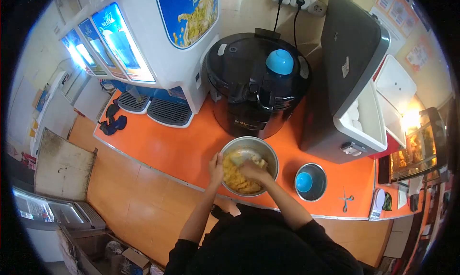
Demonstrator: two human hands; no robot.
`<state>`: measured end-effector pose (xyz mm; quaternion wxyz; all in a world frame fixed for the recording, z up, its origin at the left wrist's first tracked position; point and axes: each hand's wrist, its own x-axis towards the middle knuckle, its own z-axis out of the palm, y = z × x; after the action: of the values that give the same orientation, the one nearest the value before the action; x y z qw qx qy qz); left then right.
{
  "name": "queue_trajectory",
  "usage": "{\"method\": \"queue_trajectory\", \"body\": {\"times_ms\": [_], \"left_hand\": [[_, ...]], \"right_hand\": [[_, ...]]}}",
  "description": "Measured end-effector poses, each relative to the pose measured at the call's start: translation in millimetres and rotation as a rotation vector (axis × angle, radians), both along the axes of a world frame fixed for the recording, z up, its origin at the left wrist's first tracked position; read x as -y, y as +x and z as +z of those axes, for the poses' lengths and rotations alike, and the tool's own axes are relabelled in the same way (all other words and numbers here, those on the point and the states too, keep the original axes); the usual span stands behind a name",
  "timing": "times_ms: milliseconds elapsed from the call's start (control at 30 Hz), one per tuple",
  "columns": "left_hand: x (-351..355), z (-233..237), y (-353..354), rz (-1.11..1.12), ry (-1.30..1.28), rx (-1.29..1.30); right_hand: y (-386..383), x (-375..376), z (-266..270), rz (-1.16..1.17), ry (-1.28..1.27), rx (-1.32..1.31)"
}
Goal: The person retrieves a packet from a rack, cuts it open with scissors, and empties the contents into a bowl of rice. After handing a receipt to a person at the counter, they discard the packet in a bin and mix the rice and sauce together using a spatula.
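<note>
A large metal bowl (274, 156) stands near the front edge of the orange counter, partly filled with a moist, crumbly yellow mixture (235, 178). My left hand (216, 168) grips the bowl's left rim, its fingers along the outer wall. Inside the bowl, my right hand (254, 172) reaches down into the mixture from the right; its fingers are smeared by motion and partly hidden. A paler clump (261, 162) lies by the far inner wall, just beyond my right hand. To the right stands a smaller metal bowl (322, 192) with a blue cup (304, 182) inside it.
Behind the bowl is a black rice cooker (239, 102) with a blue bowl (280, 62) on its lid. A drinks dispenser (139, 35) stands left; an open grey cool box (316, 131) stands right. Scissors (346, 203) lie by the counter's right front edge.
</note>
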<state>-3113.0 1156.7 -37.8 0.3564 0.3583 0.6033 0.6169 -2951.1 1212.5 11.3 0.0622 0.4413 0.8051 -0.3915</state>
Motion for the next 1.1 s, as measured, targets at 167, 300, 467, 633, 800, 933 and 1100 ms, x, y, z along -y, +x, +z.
{"method": "queue_trajectory", "body": {"times_ms": [167, 300, 467, 633, 800, 933, 1100], "left_hand": [[37.1, 10.1, 48.2, 0.239, -0.091, 0.014], [43.3, 29.0, 87.4, 0.334, -0.094, -0.010], [62.4, 13.0, 98.9, 0.278, -0.150, -0.090], [67.8, 9.3, 83.5, 0.171, -0.149, -0.151], [7.4, -40.8, 41.1, -0.107, -0.143, 0.237], [-30.7, -26.8, 26.2, -0.391, -0.179, 0.052], [-32.2, 3.7, 28.7, -0.284, -0.139, -0.090]], "right_hand": [[0.9, 27.4, 27.3, -0.035, -0.116, 0.120], [43.3, -26.1, 39.8, 0.004, 0.279, 0.287], [50.5, -14.0, -17.4, 0.310, 0.080, 0.279], [29.3, 61.9, 36.0, -0.084, 0.126, 0.175], [31.1, 26.2, 90.6, -0.101, -0.067, 0.334], [25.9, 59.6, 21.6, -0.091, 0.080, 0.286], [28.1, 36.8, 66.5, -0.038, 0.127, 0.197]]}}
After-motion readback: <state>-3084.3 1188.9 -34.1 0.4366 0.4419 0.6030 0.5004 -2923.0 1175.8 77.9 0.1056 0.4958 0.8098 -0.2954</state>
